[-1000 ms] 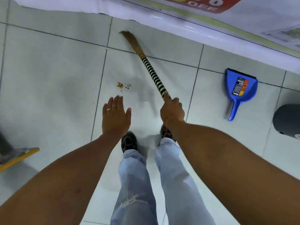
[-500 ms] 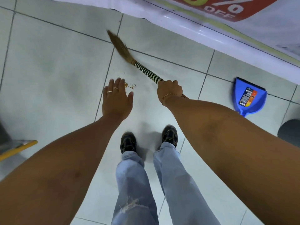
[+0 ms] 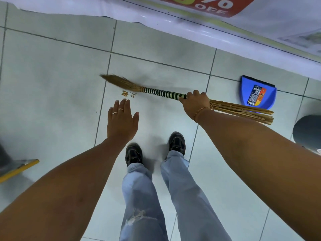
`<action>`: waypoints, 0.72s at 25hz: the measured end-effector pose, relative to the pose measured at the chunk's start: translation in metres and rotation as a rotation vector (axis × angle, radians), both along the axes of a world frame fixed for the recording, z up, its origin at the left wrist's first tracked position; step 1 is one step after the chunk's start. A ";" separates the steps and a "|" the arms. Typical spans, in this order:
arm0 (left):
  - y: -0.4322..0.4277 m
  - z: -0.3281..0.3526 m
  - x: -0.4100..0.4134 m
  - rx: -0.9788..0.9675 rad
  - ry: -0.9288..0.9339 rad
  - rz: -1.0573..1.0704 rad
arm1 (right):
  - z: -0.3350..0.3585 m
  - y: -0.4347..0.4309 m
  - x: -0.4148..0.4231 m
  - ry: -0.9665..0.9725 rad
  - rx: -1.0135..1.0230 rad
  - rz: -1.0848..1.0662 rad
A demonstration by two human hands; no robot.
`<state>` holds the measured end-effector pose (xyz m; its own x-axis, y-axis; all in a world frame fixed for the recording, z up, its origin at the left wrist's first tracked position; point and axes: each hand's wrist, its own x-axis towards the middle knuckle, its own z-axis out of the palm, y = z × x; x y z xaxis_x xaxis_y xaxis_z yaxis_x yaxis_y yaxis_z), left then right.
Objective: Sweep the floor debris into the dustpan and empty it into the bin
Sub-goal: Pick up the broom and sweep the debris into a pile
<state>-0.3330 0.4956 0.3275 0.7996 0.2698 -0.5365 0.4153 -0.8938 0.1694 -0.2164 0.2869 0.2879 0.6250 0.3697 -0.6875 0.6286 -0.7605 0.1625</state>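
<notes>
A small heap of brown debris lies on the pale floor tiles, just below the straw bristles of a broom with a black-and-green striped handle. My right hand grips that handle, and the broom lies almost level, bristles pointing left. My left hand hovers flat with fingers apart, holding nothing, just short of the debris. A blue dustpan lies on the floor at the right, partly behind the broom's stick end. The dark round bin shows at the right edge.
A white banner with a red "% OFF" print runs along the far side. A grey and yellow object sits at the left edge. My two feet in dark shoes stand below the debris.
The broom has swung down and to the left, from pointing away to lying nearly level, with its bristles now right next to the debris. My left hand stayed open near the debris.
</notes>
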 end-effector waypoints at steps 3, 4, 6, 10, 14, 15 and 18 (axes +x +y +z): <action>-0.010 0.003 0.002 0.010 -0.009 -0.004 | -0.001 -0.021 -0.015 0.016 0.005 0.014; -0.014 0.004 0.002 0.014 -0.006 -0.015 | 0.001 -0.027 -0.022 0.026 0.016 -0.001; -0.024 0.009 0.000 0.016 0.008 -0.043 | 0.009 -0.041 -0.038 0.045 0.050 -0.033; -0.041 0.027 -0.008 -0.014 -0.001 -0.103 | 0.035 -0.084 -0.082 0.011 0.188 -0.133; -0.058 0.047 -0.026 -0.019 0.028 -0.203 | 0.068 -0.121 -0.123 -0.043 0.293 -0.328; -0.063 0.051 -0.028 -0.023 0.037 -0.216 | 0.076 -0.126 -0.129 -0.011 0.299 -0.442; -0.088 0.066 -0.027 -0.008 0.036 -0.298 | 0.089 -0.143 -0.142 0.017 0.318 -0.783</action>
<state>-0.3603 0.4079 0.3934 0.8236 0.0215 -0.5668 0.1404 -0.9759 0.1670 -0.3581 0.1439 0.3765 0.7715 0.0112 -0.6361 -0.0990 -0.9855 -0.1375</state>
